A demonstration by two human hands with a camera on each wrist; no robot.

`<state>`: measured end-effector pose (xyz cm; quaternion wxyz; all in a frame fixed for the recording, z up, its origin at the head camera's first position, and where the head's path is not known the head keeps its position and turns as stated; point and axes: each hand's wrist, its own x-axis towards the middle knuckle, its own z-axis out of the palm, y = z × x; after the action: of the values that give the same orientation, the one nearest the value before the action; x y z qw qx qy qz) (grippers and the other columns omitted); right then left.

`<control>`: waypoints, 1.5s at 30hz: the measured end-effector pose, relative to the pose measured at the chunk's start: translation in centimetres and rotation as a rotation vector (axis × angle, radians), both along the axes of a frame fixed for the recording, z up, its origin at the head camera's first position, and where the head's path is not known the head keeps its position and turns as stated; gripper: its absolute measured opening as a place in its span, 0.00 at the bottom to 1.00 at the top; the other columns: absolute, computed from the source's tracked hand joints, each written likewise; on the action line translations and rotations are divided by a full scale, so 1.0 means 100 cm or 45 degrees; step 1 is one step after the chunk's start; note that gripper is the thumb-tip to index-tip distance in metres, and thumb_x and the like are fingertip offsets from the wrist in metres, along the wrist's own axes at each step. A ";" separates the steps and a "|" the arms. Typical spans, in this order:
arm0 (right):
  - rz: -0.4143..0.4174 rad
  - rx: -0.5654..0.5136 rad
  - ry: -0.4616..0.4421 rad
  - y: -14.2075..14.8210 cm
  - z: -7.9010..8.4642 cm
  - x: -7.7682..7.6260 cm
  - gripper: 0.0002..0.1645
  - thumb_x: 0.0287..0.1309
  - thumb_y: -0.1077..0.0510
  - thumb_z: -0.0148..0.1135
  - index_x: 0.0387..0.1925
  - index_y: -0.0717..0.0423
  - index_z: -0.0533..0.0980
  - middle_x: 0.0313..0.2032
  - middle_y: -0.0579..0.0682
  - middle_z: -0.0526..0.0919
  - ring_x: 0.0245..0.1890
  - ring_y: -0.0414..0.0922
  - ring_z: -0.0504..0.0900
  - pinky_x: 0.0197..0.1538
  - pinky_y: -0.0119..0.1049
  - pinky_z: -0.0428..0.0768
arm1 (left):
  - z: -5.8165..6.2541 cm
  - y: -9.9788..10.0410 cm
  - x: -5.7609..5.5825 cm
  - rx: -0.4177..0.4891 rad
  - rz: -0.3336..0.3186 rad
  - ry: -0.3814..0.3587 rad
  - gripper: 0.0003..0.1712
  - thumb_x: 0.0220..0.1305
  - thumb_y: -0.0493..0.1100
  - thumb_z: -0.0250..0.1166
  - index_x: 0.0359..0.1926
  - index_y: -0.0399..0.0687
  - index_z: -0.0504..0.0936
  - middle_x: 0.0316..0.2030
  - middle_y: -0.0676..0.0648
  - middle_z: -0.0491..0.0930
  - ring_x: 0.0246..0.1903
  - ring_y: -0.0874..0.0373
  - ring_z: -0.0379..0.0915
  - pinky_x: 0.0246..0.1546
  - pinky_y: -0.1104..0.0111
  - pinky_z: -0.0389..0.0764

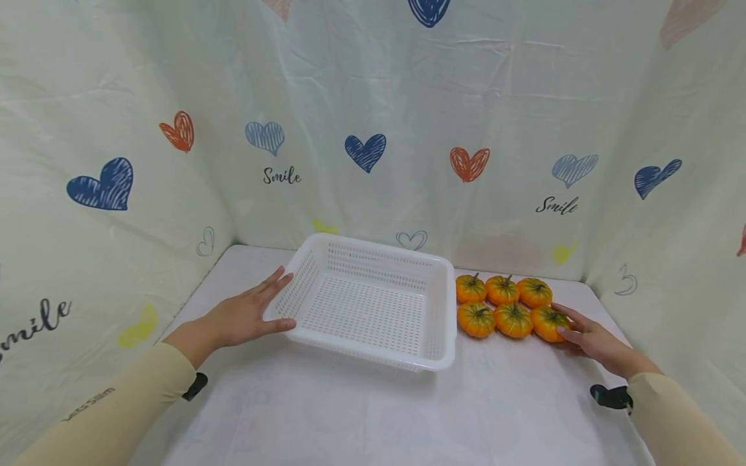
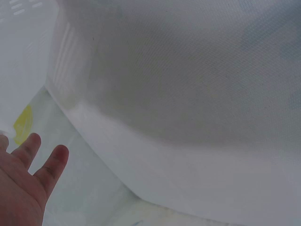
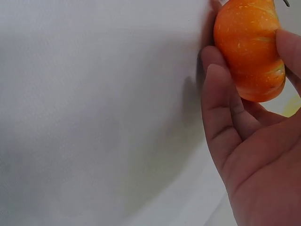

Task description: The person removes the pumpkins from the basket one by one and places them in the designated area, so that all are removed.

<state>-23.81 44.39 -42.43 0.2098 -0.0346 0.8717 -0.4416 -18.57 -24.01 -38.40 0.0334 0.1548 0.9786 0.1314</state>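
A white plastic basket (image 1: 361, 349) with perforated walls sits near the middle of the table, nothing inside it. At its left rim is my left hand (image 1: 247, 314), fingers spread and straight, thumb at the front left corner. Several small orange pumpkins (image 1: 513, 320) with green-streaked tops stand in two rows right of the basket. My right hand (image 1: 594, 340) holds the front-row pumpkin farthest right (image 3: 249, 47), thumb on one side and fingers curled around the other. In the left wrist view, part of the left hand (image 2: 23, 183) shows beside the basket's wall.
The table (image 1: 350, 414) has a white covering. A pale curtain (image 1: 315, 84) printed with hearts and "Smile" surrounds it at the back and both sides. The nearest pumpkins stand close against the basket's right side.
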 end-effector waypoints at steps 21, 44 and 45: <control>-0.058 -0.113 -0.057 -0.006 0.000 0.001 0.45 0.77 0.49 0.49 0.78 0.56 0.35 0.68 0.77 0.52 0.49 0.54 0.80 0.51 0.39 0.81 | 0.000 0.000 0.001 -0.005 -0.005 0.001 0.61 0.58 0.81 0.52 0.80 0.51 0.46 0.79 0.43 0.39 0.68 0.33 0.58 0.54 0.39 0.73; -0.055 -0.011 -0.023 -0.001 -0.006 0.000 0.54 0.73 0.44 0.54 0.78 0.55 0.29 0.71 0.80 0.39 0.55 0.59 0.78 0.55 0.46 0.80 | 0.006 -0.001 0.003 -0.147 -0.074 0.071 0.60 0.61 0.81 0.48 0.79 0.46 0.47 0.78 0.41 0.43 0.70 0.36 0.57 0.60 0.42 0.69; -0.052 -0.006 -0.021 -0.001 -0.006 0.000 0.54 0.73 0.44 0.54 0.78 0.56 0.29 0.71 0.80 0.39 0.55 0.59 0.78 0.55 0.47 0.80 | 0.006 -0.001 0.002 -0.152 -0.068 0.070 0.61 0.61 0.81 0.48 0.79 0.45 0.46 0.78 0.41 0.43 0.70 0.36 0.57 0.60 0.42 0.69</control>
<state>-23.79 44.33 -43.03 0.2080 -0.0135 0.8694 -0.4479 -18.33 -24.08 -37.79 0.0193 0.1823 0.9807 0.0677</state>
